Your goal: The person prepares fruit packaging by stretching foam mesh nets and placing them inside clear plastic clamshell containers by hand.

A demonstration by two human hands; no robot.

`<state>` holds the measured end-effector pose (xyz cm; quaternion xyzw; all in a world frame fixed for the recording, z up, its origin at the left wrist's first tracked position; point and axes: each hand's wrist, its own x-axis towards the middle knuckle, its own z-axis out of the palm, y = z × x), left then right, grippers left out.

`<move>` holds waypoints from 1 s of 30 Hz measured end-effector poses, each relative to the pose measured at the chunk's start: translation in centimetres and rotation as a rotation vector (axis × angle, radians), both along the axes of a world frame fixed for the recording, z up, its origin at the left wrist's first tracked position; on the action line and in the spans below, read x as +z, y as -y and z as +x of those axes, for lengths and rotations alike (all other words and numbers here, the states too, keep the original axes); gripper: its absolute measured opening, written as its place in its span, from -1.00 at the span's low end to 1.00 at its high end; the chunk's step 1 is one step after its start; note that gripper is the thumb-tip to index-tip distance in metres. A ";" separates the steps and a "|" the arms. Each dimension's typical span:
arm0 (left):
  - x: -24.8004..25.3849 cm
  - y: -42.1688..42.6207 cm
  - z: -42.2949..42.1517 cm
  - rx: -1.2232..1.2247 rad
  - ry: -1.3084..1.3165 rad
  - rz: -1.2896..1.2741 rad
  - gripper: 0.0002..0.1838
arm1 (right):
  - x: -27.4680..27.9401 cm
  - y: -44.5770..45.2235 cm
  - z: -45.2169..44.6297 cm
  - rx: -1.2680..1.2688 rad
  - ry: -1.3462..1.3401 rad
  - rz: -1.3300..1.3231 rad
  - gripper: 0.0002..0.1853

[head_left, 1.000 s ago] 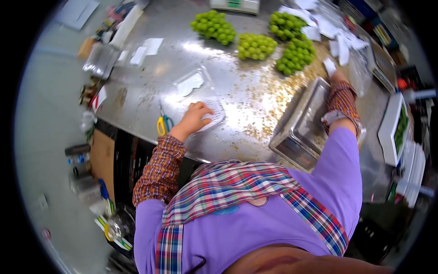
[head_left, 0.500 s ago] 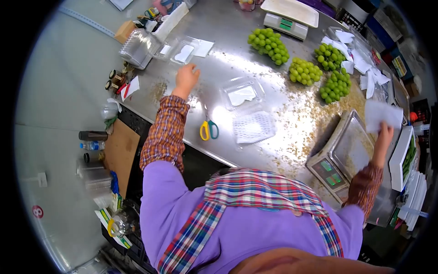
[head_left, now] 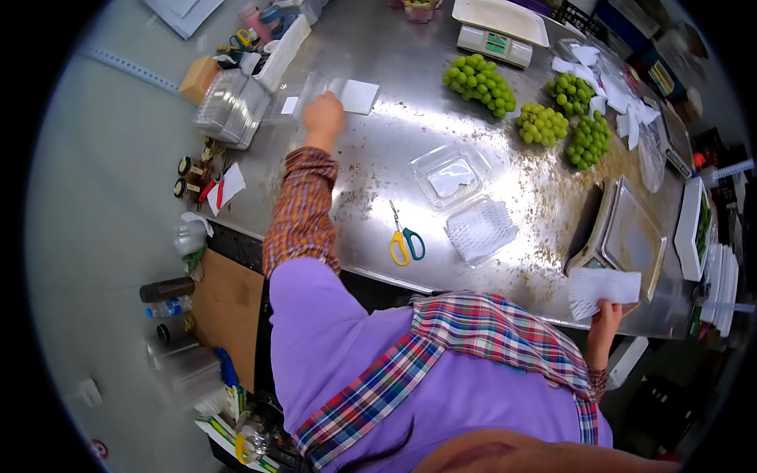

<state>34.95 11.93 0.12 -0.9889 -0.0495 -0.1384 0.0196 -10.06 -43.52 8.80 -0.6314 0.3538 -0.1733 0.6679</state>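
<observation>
The left hand [head_left: 324, 116] (fingertips unclear) partly hides a clear container [head_left: 292, 98].

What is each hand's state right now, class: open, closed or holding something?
Left hand: at a clear box; whether its fingers grip it cannot be told.
Right hand: closed, holding a white sheet.

Produce-packing workroom, as in a fruit shop's back area. A metal surface [head_left: 378, 158] carries green grape bunches [head_left: 479, 84] at one o'clock, a digital scale [head_left: 495, 46] beyond them, and an open clear clamshell [head_left: 451, 176] near the centre; stacked clear containers [head_left: 231, 109] stand at ten o'clock.
</observation>
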 end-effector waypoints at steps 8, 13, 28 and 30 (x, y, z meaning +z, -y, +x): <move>14.8 -4.2 -11.7 -0.197 0.275 -1.757 -0.74 | -2.3 1.4 4.2 0.179 0.086 0.117 -0.63; 14.7 -4.3 -16.9 -0.328 0.144 -1.971 -0.75 | -3.9 0.7 6.6 0.321 0.059 0.127 -0.68; 6.2 3.4 -18.5 -0.385 0.451 0.115 -0.59 | -5.7 1.6 7.3 0.653 0.009 0.107 -0.50; 3.7 7.4 -18.9 -0.456 0.530 0.001 -0.43 | -6.3 1.4 7.3 0.661 0.004 0.137 -0.50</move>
